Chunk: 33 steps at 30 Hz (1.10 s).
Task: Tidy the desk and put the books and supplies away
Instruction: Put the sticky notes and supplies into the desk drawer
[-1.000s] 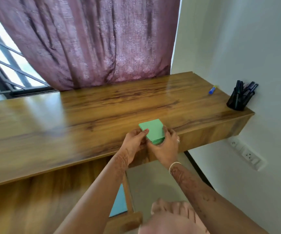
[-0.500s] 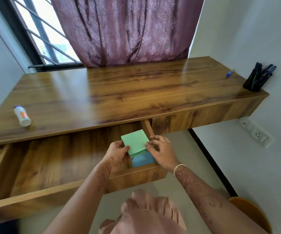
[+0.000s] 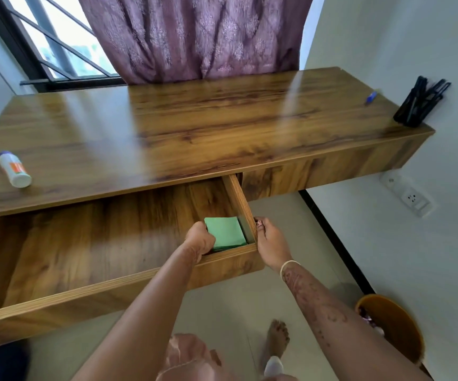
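The drawer point(image 3: 112, 243) under the counter point(image 3: 194, 127) is pulled out. A green stack of paper point(image 3: 225, 233) lies in its right front corner. The left hand point(image 3: 200, 239) is curled against the left edge of the stack, inside the drawer. The right hand point(image 3: 270, 237) grasps the drawer's right wall from outside. On the counter a white bottle point(image 3: 14, 169) lies at the left, and a black pen holder point(image 3: 420, 104) stands at the far right.

No text, brand or number can be read anywhere. The white bottle point(image 3: 14, 169) at the left of the frame carries an orange label, too blurred to read.
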Tool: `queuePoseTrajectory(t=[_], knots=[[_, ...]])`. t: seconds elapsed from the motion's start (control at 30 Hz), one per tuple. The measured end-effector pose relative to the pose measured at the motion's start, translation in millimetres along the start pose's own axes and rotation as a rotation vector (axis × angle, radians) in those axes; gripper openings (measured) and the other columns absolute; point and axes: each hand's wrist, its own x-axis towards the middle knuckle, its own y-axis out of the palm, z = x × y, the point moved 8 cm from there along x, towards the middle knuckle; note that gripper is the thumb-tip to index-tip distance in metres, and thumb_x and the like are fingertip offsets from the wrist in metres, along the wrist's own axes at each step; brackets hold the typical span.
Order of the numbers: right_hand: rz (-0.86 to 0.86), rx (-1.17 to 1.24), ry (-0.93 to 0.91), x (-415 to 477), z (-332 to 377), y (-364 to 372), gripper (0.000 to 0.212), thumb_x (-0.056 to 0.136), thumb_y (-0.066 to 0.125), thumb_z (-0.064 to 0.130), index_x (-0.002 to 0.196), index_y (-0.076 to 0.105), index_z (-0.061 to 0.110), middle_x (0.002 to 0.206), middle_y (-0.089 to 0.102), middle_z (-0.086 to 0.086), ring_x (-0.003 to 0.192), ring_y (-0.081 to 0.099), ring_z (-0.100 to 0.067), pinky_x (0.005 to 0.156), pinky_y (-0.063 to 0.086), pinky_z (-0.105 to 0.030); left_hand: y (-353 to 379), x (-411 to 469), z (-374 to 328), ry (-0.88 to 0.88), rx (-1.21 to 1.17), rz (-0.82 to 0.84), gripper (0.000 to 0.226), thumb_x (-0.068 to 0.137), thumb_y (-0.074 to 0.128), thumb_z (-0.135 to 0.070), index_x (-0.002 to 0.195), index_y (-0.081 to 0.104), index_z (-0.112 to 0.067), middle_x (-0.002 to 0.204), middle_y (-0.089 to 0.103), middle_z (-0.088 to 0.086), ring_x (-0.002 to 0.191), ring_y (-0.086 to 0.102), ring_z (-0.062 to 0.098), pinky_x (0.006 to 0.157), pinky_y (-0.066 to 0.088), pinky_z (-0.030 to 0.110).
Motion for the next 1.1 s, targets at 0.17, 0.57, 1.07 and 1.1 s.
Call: queuePoseTrajectory(t=[0.17,0.57,1.07,1.1], knots=[[0.012,0.01,-0.002,2.7,-2.1,1.8,0.03,0.104,0.031,0.028,0.118,0.056,0.018,0.108,0.064,-0.001,0.097,0.06,-0.02,0.079,0.047,-0.032,-0.8,-1.0,-4.8,0.004,0.23,-0.052,0.032,0.093,0.06,-0.01,0.124,0.056,-0.004,0.121,0.062,0.013,0.107,0.061,0.024,0.08,0.049,0.027],[0.003,0.016,-0.008,5.9,-5.7,3.7,0.032,0.104,0.03,0.028,0.121,0.055,0.019,0.11,0.063,-0.002,0.097,0.059,-0.019,0.076,0.044,-0.029,15.1,2.7,2.7,-0.058,0.146,0.113,0.057,0.088,0.069,-0.019,0.139,0.045,-0.005,0.143,0.045,0.015,0.12,0.053,0.024,0.092,0.046,0.029],[-0.078,-0.196,-0.061,4.9,12.0,-4.2,0.03,0.103,0.035,0.026,0.124,0.054,0.015,0.121,0.056,-0.003,0.109,0.055,-0.021,0.086,0.049,-0.035,-13.5,-10.8,12.6,-0.113,-0.18,0.099,0.041,0.096,0.056,-0.01,0.134,0.045,0.0,0.118,0.062,0.014,0.1,0.061,0.022,0.084,0.052,0.034],[-0.106,-0.22,-0.071,3.5,18.1,-6.4,0.029,0.103,0.038,0.025,0.124,0.055,0.015,0.124,0.055,-0.003,0.11,0.054,-0.021,0.087,0.048,-0.034,-22.3,-12.6,14.1,-0.095,-0.179,0.062,0.045,0.096,0.056,-0.011,0.137,0.04,0.001,0.106,0.061,0.012,0.09,0.059,0.019,0.079,0.052,0.035]])
